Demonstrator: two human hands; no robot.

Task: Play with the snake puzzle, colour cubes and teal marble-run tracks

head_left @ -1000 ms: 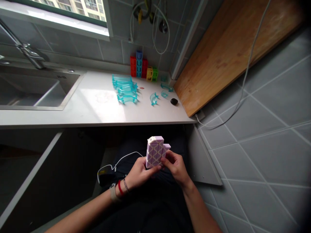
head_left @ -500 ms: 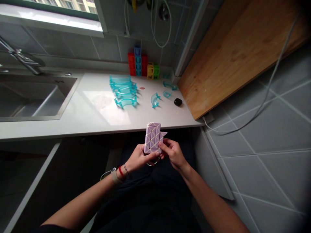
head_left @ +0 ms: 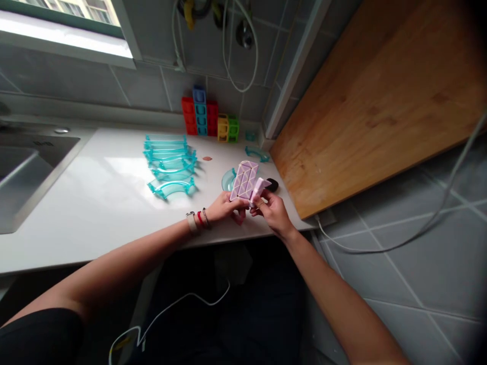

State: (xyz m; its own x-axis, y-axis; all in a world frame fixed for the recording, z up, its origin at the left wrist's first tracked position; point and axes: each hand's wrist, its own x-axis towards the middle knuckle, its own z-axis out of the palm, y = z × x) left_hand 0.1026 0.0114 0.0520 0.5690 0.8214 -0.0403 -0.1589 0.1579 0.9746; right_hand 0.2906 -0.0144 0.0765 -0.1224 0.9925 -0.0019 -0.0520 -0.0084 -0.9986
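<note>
A lilac snake puzzle [head_left: 244, 179] with white lines between its triangular segments is held up over the counter's front part. My left hand [head_left: 228, 205] is closed on its lower left, the thumb lying along the bottom edge. My right hand [head_left: 271, 209] pinches the end section at the right, which stands turned away from the flat main block. Below the left fingers a pinkish piece shows, partly hidden; I cannot tell whether it belongs to the puzzle. Behind the puzzle lie a curved clear-blue track piece [head_left: 228, 180] and a black rounded object [head_left: 272, 185], both partly covered.
On the white counter [head_left: 114, 218], several clear-blue track pieces [head_left: 171, 187] lie in a row. Coloured block frames [head_left: 201, 119] stand against the tiled wall. A wooden board [head_left: 365, 101] leans at the right, near a white cable [head_left: 365, 250]. The sink [head_left: 57, 167] is at the left.
Both hands have moved with the puzzle from before the counter's edge to above the counter. The puzzle's right end section has turned outward. The camera view has shifted.
</note>
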